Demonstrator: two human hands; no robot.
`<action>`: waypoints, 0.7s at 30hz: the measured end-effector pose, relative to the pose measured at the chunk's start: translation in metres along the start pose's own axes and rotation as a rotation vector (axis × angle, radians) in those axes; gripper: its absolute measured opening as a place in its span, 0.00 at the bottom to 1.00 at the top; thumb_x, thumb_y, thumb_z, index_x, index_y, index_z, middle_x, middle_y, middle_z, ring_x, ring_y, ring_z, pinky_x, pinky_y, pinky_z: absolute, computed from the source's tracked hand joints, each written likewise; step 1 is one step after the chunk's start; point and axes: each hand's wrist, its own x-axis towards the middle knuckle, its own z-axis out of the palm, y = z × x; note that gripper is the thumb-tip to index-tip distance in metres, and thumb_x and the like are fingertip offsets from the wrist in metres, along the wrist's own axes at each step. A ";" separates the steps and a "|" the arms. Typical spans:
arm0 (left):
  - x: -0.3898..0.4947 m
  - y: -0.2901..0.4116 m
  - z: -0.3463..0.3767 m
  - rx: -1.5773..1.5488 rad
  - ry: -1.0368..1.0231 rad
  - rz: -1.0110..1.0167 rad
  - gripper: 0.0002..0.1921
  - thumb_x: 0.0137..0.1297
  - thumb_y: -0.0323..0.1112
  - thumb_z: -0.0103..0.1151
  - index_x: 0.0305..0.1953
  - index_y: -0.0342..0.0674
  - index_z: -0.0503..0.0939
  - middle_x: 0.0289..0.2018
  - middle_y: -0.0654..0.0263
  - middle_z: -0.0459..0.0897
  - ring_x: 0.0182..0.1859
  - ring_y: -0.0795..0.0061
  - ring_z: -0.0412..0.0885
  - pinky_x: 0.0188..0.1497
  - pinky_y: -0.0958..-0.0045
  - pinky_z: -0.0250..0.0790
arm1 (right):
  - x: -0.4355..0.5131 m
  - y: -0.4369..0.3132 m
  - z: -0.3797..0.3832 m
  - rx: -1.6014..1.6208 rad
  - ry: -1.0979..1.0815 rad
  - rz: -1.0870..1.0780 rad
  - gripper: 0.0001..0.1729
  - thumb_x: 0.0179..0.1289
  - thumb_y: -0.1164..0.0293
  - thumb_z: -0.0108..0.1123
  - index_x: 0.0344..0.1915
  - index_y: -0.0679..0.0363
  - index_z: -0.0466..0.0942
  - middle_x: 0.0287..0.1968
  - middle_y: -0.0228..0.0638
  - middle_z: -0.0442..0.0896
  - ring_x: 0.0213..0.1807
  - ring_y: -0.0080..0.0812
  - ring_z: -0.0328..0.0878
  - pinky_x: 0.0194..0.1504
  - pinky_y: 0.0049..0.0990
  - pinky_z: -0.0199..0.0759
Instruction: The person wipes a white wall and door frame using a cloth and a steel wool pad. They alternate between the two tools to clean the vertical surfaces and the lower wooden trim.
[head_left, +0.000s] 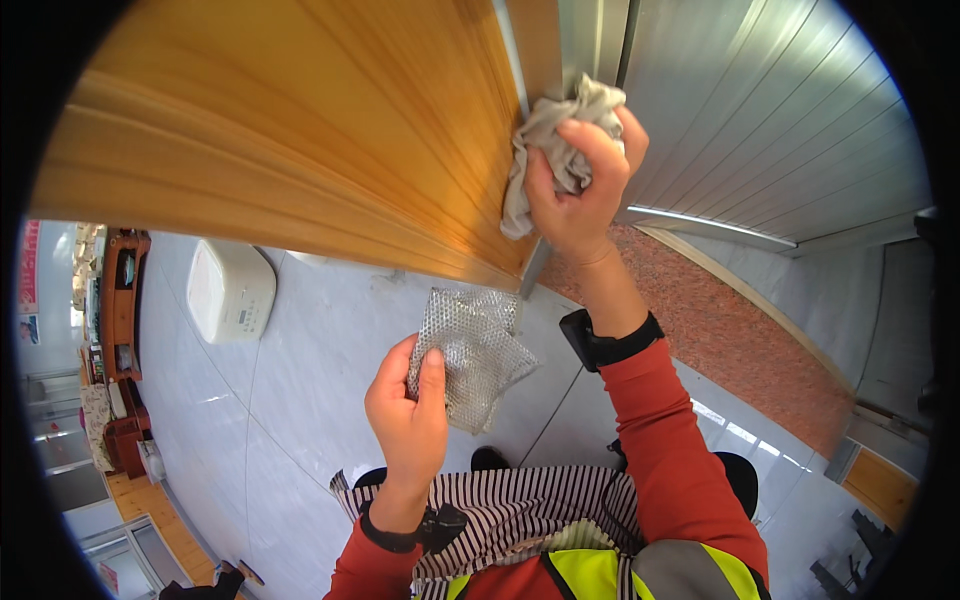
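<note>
A crumpled pale grey cloth (559, 142) is bunched in my right hand (589, 176), pressed at the edge of a wooden door or panel (337, 127), beside its metal frame (592, 45). Lower and to the left, my left hand (412, 412) grips a silvery mesh cloth (472, 360) between thumb and fingers, in front of the tiled floor. The mesh cloth hangs just below the panel's bottom corner. Part of its lower edge is folded over.
A white appliance with a control panel (230, 291) stands on the floor at left. Wooden furniture (124, 300) lines the far left. A reddish stone threshold (720, 330) lies at right, below a ribbed metal door (765, 112). Another person's dark-clothed arm (202, 589) shows at bottom left.
</note>
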 end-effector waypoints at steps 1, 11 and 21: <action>-0.002 0.002 -0.002 -0.009 -0.008 -0.011 0.14 0.74 0.32 0.56 0.51 0.27 0.79 0.36 0.70 0.82 0.36 0.87 0.73 0.39 0.82 0.68 | -0.015 0.003 -0.001 -0.007 0.002 0.052 0.32 0.43 0.80 0.74 0.52 0.52 0.77 0.59 0.49 0.67 0.58 0.49 0.69 0.58 0.40 0.66; -0.006 0.000 -0.002 -0.094 -0.033 0.009 0.13 0.75 0.31 0.55 0.53 0.27 0.78 0.36 0.72 0.81 0.35 0.89 0.73 0.37 0.83 0.67 | -0.189 0.044 -0.039 -0.140 -0.172 0.536 0.30 0.49 0.83 0.67 0.52 0.57 0.67 0.55 0.48 0.67 0.61 0.52 0.65 0.64 0.40 0.59; -0.004 -0.010 0.003 -0.002 -0.032 0.029 0.12 0.74 0.31 0.56 0.51 0.28 0.79 0.34 0.71 0.83 0.35 0.88 0.74 0.38 0.82 0.68 | -0.169 0.038 -0.050 -0.150 -0.253 0.670 0.24 0.49 0.83 0.65 0.46 0.60 0.66 0.48 0.44 0.70 0.52 0.45 0.70 0.58 0.36 0.64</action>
